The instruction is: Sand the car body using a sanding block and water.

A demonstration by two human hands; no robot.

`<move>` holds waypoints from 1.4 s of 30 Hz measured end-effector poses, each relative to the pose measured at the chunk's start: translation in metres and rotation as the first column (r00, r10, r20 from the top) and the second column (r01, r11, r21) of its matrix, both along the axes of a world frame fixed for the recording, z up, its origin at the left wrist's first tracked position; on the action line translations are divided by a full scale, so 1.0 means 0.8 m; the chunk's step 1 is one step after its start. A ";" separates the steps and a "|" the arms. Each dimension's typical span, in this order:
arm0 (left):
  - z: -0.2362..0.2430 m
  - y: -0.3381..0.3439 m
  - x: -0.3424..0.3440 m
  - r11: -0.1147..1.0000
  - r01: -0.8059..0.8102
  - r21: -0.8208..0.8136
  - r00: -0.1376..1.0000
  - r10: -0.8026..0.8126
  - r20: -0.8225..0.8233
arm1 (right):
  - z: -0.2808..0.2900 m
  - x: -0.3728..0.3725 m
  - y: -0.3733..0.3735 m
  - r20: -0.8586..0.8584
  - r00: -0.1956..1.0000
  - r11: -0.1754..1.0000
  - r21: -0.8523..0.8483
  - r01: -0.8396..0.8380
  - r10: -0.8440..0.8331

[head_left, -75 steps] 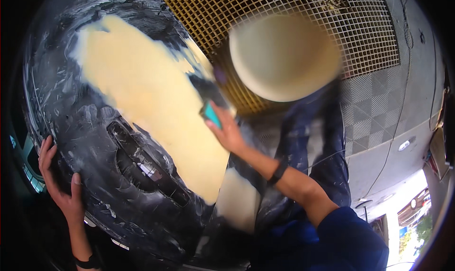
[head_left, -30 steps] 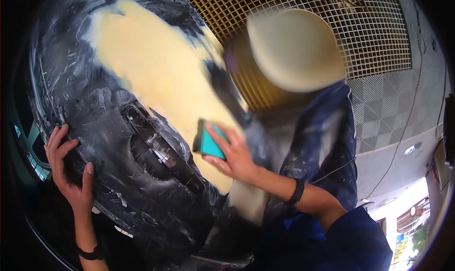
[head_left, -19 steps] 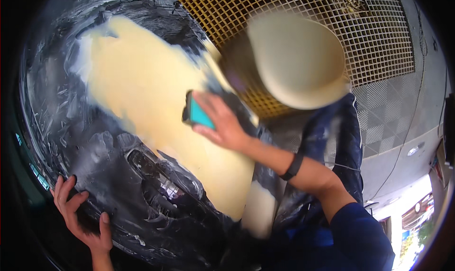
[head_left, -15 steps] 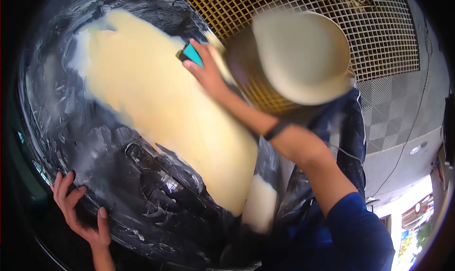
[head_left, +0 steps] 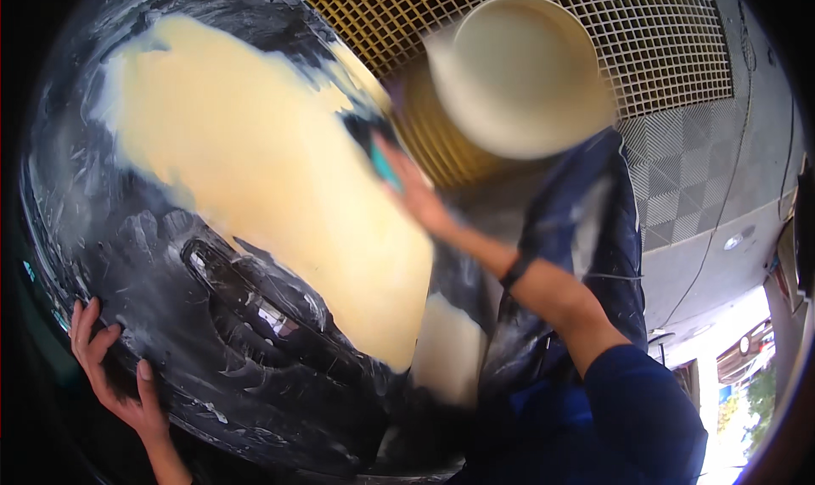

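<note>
A dark, dust-smeared car panel (head_left: 153, 290) fills the left and middle of the view. Across it spreads a large smooth patch of cream filler (head_left: 255, 179). My right hand (head_left: 416, 192) grips a teal-and-black sanding block (head_left: 385, 164), pressed along the right edge of that patch; motion blurs both. Down at the left, my left hand (head_left: 119, 383) lies on the panel with its fingers spread, holding nothing. Between the hands is the panel's recessed door handle (head_left: 263, 311).
A round cream bucket (head_left: 526, 69), blurred, is right of the panel, over a yellowish floor grating (head_left: 671, 44). Grey patterned tiles (head_left: 671, 171) adjoin the grating. My dark-trousered leg (head_left: 594, 213) is beside the panel. A thin cable (head_left: 722, 205) trails across the floor at right.
My right hand has swept the sanding block down and to the right along the filler's edge. The whole view has shifted slightly; my left hand stays on the panel.
</note>
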State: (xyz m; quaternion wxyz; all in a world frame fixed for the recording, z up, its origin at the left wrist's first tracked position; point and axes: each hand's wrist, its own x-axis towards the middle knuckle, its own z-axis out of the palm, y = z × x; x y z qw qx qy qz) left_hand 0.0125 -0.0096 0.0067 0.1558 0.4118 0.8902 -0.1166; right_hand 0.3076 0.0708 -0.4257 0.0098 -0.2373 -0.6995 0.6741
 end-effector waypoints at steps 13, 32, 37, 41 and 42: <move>-0.010 0.014 0.005 0.996 0.056 -0.074 0.998 -0.059 -0.032 | -0.024 -0.036 0.006 -0.094 0.994 0.999 0.018 0.049 -0.047; 0.011 0.002 0.006 0.998 0.052 -0.036 0.998 -0.053 -0.034 | 0.096 -0.086 -0.022 -0.095 0.989 0.992 0.046 0.116 -0.111; 0.004 0.014 0.015 0.999 -0.017 -0.032 0.998 0.015 -0.067 | 0.255 0.050 0.019 -0.137 0.974 0.984 0.018 -0.178 0.179; 0.009 0.016 0.018 0.993 -0.005 -0.114 0.995 -0.006 -0.099 | 0.194 -0.004 0.026 -0.285 0.943 0.985 0.076 -0.156 0.171; 0.009 0.016 0.017 0.995 -0.013 -0.095 0.996 0.004 -0.090 | 0.166 -0.037 0.023 -0.281 0.947 0.987 0.092 -0.133 0.153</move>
